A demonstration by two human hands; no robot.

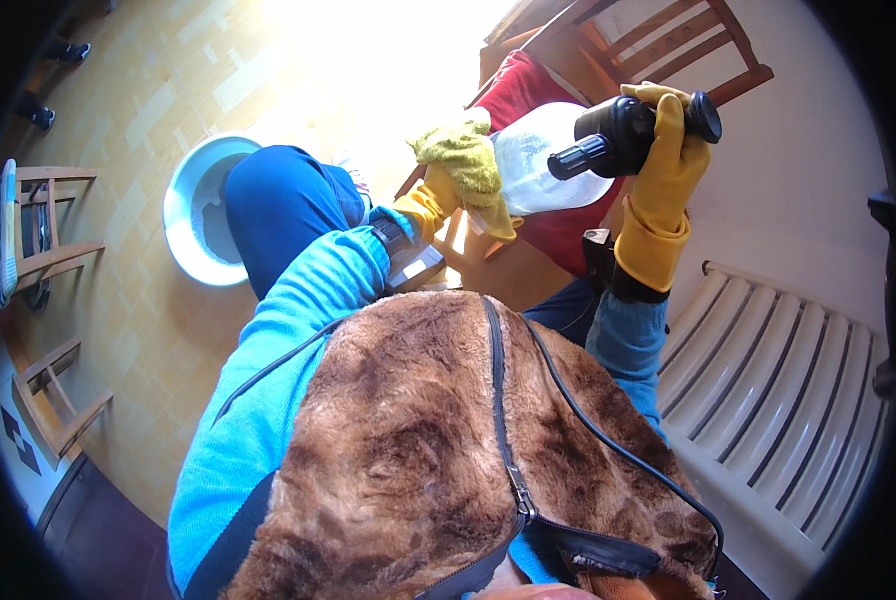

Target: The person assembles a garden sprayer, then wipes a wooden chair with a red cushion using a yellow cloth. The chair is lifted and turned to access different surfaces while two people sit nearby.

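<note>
My left hand (434,196), in a yellow rubber glove, holds a yellow-green cloth (459,154) against the base end of a translucent plastic pump-sprayer bottle (541,161). The cloth bunches over the fingers and hides most of them. My right hand (669,161), gloved the same way, grips the black pump head (620,131) just below its round black knob (704,118). The bottle lies tilted sideways between both hands, its black nozzle (579,157) pointing back toward my body. A red cloth (519,86) lies behind and below the bottle.
A light-blue basin (185,244) with cloudy water stands on the tiled floor (144,191) beside my knee. Wooden chairs (665,41) are at the upper right and left (57,217). A white radiator (778,390) runs along the right wall. Another person's shoes (76,52) show at upper left.
</note>
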